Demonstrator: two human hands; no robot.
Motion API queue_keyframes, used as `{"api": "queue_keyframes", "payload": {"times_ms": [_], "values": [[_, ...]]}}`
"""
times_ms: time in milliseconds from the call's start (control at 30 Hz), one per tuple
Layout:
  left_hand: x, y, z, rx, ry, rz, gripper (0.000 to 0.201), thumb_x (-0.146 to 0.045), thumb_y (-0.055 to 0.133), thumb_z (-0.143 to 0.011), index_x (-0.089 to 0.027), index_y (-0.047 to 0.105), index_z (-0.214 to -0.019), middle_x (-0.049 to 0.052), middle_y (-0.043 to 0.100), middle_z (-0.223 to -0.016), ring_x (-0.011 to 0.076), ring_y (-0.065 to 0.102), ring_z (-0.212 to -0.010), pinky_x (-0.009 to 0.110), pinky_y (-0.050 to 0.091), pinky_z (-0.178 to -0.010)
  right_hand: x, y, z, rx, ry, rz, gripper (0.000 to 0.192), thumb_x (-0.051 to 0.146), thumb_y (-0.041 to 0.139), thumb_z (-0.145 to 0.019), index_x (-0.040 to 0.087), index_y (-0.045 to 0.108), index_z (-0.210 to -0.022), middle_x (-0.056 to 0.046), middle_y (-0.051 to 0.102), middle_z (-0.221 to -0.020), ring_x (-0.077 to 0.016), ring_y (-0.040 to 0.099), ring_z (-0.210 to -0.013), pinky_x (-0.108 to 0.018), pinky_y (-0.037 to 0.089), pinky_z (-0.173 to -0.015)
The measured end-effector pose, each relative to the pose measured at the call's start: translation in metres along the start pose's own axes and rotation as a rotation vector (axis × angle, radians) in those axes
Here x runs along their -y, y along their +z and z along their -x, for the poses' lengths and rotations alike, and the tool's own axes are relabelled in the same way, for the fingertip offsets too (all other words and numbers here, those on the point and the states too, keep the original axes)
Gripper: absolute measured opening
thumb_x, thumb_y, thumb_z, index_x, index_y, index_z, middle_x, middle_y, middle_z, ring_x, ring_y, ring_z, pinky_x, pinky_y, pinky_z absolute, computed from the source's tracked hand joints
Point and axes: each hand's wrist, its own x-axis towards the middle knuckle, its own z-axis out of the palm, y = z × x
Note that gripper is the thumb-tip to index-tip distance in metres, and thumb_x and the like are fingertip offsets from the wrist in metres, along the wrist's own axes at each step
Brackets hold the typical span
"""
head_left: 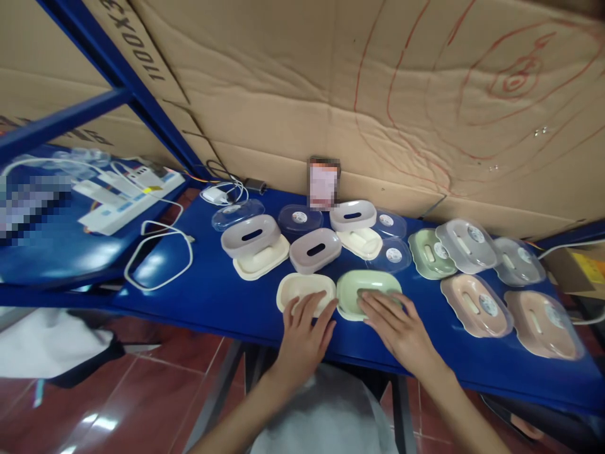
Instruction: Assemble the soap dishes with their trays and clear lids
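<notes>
Hands lie flat at the blue desk [227, 302] edge: left hand [302, 334], fingers released, touches the cream dish [302, 289]; right hand [397, 328] rests open-fingered on the green dish [368, 285] (other dishes behind).

A glossy blue surface [212, 296] carries soap-dish trays: a cream tray [302, 289], a green tray [371, 287], pink lidded dishes [477, 304] (right end), and a white cable [158, 255].
</notes>
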Motion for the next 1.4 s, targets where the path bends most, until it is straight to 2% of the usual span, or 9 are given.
{"api": "queue_keyframes", "payload": {"times_ms": [267,533,667,767,900,1033,1200,1333,1400], "values": [[-0.026,0.029,-0.026,0.144,0.278,0.057,0.026,-0.019,0.059,-0.107,-0.021,0.068,-0.132,0.010,0.075,-0.135,0.0284,0.068,-0.129,0.055,0.042,-0.120,-0.056,-0.001,-0.065,-0.103,0.124,0.094,0.050,0.012,0.047,-0.108,0.030,0.062,-0.151,-0.006,0.055,-0.165,-0.0275,0.052,-0.151,-0.056,0.033,-0.127],[-0.023,0.006,-0.046,0.089,0.328,0.304,0.027,-0.006,0.054,-0.105,-0.022,0.070,-0.120,0.003,0.078,-0.108,0.0181,0.073,-0.104,0.044,0.045,-0.119,-0.117,-0.028,0.014,-0.391,0.677,0.308,0.059,0.053,0.061,-0.106,0.023,0.058,-0.156,-0.023,0.046,-0.167,-0.0472,0.049,-0.149,-0.070,0.040,-0.113],[0.007,-0.024,-0.060,-0.127,0.271,0.330,0.028,-0.009,0.059,-0.105,-0.024,0.069,-0.126,0.005,0.079,-0.113,0.0178,0.073,-0.104,0.044,0.048,-0.118,-0.168,-0.031,0.042,-0.333,0.851,0.320,0.095,0.073,0.072,-0.090,0.017,0.050,-0.163,-0.036,0.041,-0.165,-0.0560,0.055,-0.139,-0.068,0.049,-0.099],[0.059,-0.032,-0.077,-0.238,0.087,0.156,0.026,-0.015,0.059,-0.106,-0.027,0.073,-0.125,0.006,0.078,-0.115,0.0231,0.073,-0.110,0.048,0.051,-0.115,-0.182,-0.026,0.040,-0.322,0.815,0.260,0.083,0.070,0.071,-0.093,0.017,0.059,-0.156,-0.032,0.057,-0.153,-0.0492,0.065,-0.128,-0.060,0.053,-0.098],[0.128,-0.033,-0.098,-0.154,-0.118,0.077,0.028,-0.030,0.052,-0.109,-0.021,0.075,-0.119,0.014,0.076,-0.117,0.0309,0.070,-0.116,0.051,0.056,-0.107,-0.159,-0.019,0.014,-0.416,0.629,0.256,0.065,0.059,0.069,-0.100,0.016,0.065,-0.149,-0.027,0.055,-0.158,-0.0457,0.058,-0.142,-0.059,0.047,-0.117],[0.149,-0.036,-0.111,-0.027,-0.067,0.093,0.029,-0.031,0.050,-0.108,-0.021,0.073,-0.122,0.013,0.075,-0.124,0.0312,0.069,-0.124,0.055,0.052,-0.115,-0.125,-0.012,-0.020,-0.434,0.452,0.034,0.064,0.055,0.069,-0.101,0.020,0.059,-0.154,-0.021,0.050,-0.165,-0.0396,0.052,-0.150,-0.061,0.045,-0.123],[0.093,-0.032,-0.108,-0.090,-0.122,0.348,0.042,-0.038,0.057,-0.109,-0.026,0.056,-0.150,0.015,0.059,-0.155,0.0306,0.056,-0.148,0.056,0.047,-0.124,-0.092,-0.004,-0.060,-0.408,0.389,-0.300,0.062,0.053,0.067,-0.103,0.026,0.056,-0.158,-0.015,0.050,-0.167,-0.0330,0.052,-0.153,-0.056,0.045,-0.125],[0.038,-0.014,-0.102,-0.038,-0.194,0.866,0.100,-0.063,0.072,-0.097,-0.038,0.010,-0.171,0.018,0.038,-0.173,0.0334,0.056,-0.149,0.049,0.061,-0.109,-0.051,-0.005,-0.086,-0.315,0.227,-0.540,0.063,0.052,0.063,-0.105,0.028,0.051,-0.162,-0.014,0.045,-0.171,-0.0307,0.049,-0.156,-0.052,0.047,-0.124],[0.026,-0.007,-0.102,-0.063,-0.260,0.977,0.099,-0.068,0.066,-0.100,-0.040,0.001,-0.170,0.018,0.037,-0.173,0.0320,0.060,-0.146,0.046,0.064,-0.106,-0.034,-0.007,-0.096,-0.277,0.162,-0.600,0.061,0.052,0.060,-0.107,0.028,0.050,-0.163,-0.013,0.043,-0.172,-0.0295,0.045,-0.158,-0.051,0.046,-0.126]]}}
